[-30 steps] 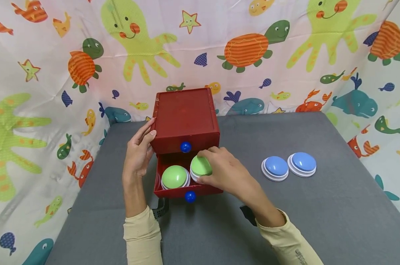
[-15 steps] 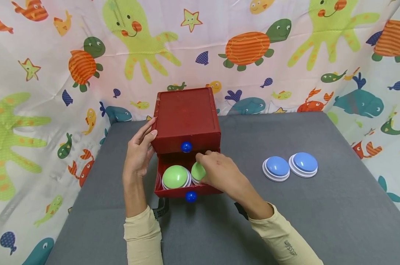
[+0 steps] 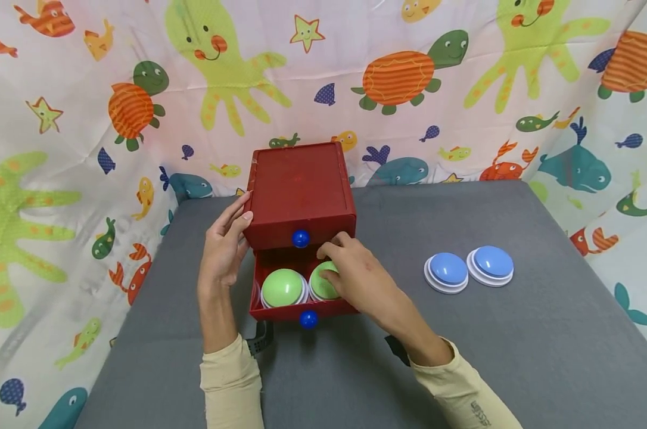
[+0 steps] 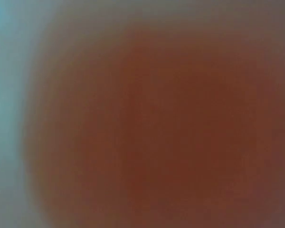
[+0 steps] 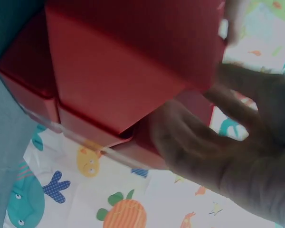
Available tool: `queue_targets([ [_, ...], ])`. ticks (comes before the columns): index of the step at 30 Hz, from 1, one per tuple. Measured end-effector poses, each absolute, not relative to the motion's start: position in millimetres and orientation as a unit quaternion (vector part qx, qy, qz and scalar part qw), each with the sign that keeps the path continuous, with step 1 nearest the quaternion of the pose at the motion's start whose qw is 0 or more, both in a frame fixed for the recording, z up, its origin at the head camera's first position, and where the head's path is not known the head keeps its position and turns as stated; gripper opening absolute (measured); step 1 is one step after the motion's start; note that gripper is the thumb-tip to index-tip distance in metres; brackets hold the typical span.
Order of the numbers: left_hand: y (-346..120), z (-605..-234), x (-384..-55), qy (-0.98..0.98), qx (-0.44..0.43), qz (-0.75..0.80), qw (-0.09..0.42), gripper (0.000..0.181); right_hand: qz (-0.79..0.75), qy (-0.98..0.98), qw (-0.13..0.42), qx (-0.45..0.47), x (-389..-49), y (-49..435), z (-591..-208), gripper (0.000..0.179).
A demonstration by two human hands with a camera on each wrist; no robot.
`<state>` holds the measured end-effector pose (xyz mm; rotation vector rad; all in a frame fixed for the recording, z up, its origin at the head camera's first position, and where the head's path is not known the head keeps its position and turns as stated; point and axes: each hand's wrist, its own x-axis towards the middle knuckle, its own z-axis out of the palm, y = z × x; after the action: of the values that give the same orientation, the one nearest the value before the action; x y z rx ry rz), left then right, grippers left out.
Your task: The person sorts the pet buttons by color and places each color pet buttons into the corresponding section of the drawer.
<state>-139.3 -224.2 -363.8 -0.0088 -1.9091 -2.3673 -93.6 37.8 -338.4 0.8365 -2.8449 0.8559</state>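
A small red drawer box (image 3: 302, 187) stands at the table's back, its lower drawer (image 3: 283, 313) pulled out. Two green dome buttons on white bases lie in it: a left green button (image 3: 282, 288) and a right green button (image 3: 323, 281). My left hand (image 3: 220, 250) rests along the box's left side, fingers straight, thumb at the front corner. Over the right green button, my right hand (image 3: 363, 277) has loosely bent fingers raised above it, the thumb overlapping its dome. In the right wrist view, the right hand (image 5: 223, 152) reaches beside the red box. The left wrist view is a reddish-brown blur.
Two blue dome buttons, a nearer blue button (image 3: 448, 269) and a farther blue button (image 3: 492, 262), lie on the grey table (image 3: 559, 333) at right. Blue knobs (image 3: 308, 319) stick out from the drawer fronts. A sea-animal cloth (image 3: 323, 65) hangs behind.
My right hand first grips the right green button, shifts slightly left with it, then loosens its fingers and lifts them, leaving it in the drawer. My left hand stays in place.
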Motion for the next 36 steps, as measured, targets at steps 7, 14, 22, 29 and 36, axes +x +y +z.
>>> queue_targets([
  [7,-224.1,-363.0,-138.8,-0.622,-0.004,-0.781,0.053,0.051,0.286,-0.88,0.125,0.358,-47.0,45.2,-350.1,0.023],
  [14,-220.7,-362.9,-139.1,-0.616,-0.005,-0.786,0.059,0.049,0.172,-0.888,0.08,0.419,-22.8,32.6,-374.8,0.03],
  [22,-221.3,-361.0,-138.3,-0.625,-0.002,-0.778,0.059,0.05,0.073,-0.902,0.168,0.392,-18.8,14.5,-386.6,0.042],
  [29,-223.6,-358.8,-139.0,-0.637,0.002,-0.769,0.058,0.05,0.085,-0.906,0.179,0.374,-29.4,6.5,-383.0,0.033],
  [36,-224.9,-359.6,-138.9,-0.646,0.007,-0.761,0.062,0.049,0.089,-0.909,0.174,0.368,-31.2,2.6,-381.3,0.035],
])
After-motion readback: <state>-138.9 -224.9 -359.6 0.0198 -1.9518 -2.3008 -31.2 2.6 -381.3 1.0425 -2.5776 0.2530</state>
